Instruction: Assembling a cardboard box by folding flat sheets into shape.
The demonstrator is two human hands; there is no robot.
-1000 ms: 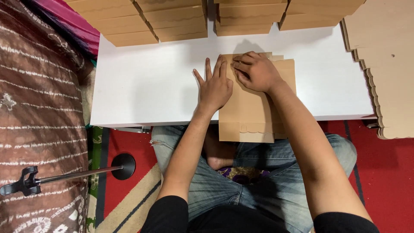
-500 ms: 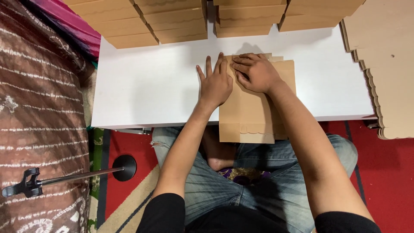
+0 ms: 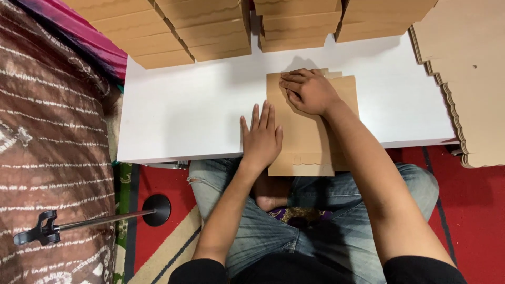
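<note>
The left hand point(image 3: 261, 138) has slid back toward the body since half a second ago: then it lay flat beside the right hand near the top of the cardboard point(image 3: 307, 129), and now it rests lower, at the counter's near edge. The right hand point(image 3: 310, 92) has stayed where it was, at the upper end of the sheet. The cardboard itself has not shifted.

The cardboard is a flat brown folded blank lying on the white counter point(image 3: 184, 110), its lower end overhanging the near edge above the person's lap. The left hand lies palm down with its fingers point(image 3: 263, 113) straight and slightly spread; the thumb side and inner fingers overlap the sheet's left edge, while the outer fingers rest on the bare counter. It presses and grips nothing. The right hand is curled, its fingers point(image 3: 292, 83) bent close together and pressing down on the upper left part of the sheet, near the top edge, with nothing clamped between them.

Along the counter's far side stand rows of stacked brown boxes point(image 3: 210, 31), all closed, so what is inside cannot be told. To the right a pile of flat scalloped cardboard sheets point(image 3: 463, 79) lies beside the counter. On the left a patterned brown cloth point(image 3: 47, 142) covers a surface, and a black stand point(image 3: 100, 218) lies across the red floor.
</note>
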